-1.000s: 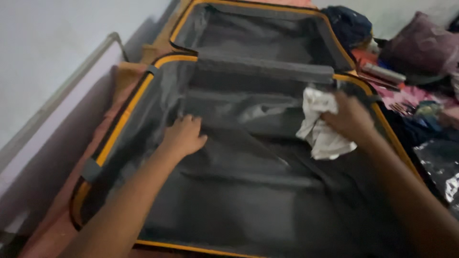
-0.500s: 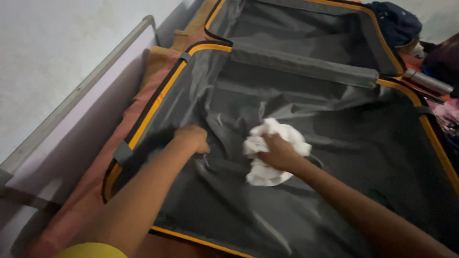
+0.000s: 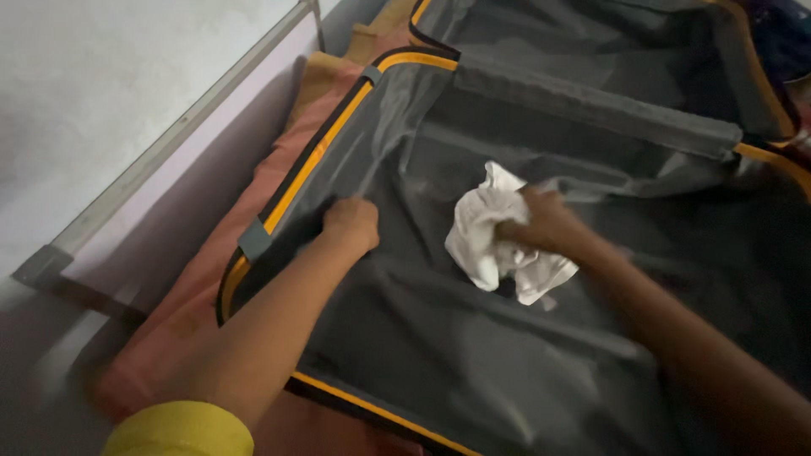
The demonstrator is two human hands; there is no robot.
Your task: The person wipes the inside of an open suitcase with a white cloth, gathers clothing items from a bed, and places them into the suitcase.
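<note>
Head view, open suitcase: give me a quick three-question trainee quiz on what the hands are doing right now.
1. True or false: the right hand holds a crumpled white cloth against the grey lining of the suitcase.
2. Multiple choice: where is the left hand? A) on the cloth B) closed on the lining near the suitcase's yellow-trimmed side wall C) outside the suitcase on the orange bedding
3. Fill in: the trim along the suitcase edge is ____.

Key: 1 true; 2 B; 3 yellow
</note>
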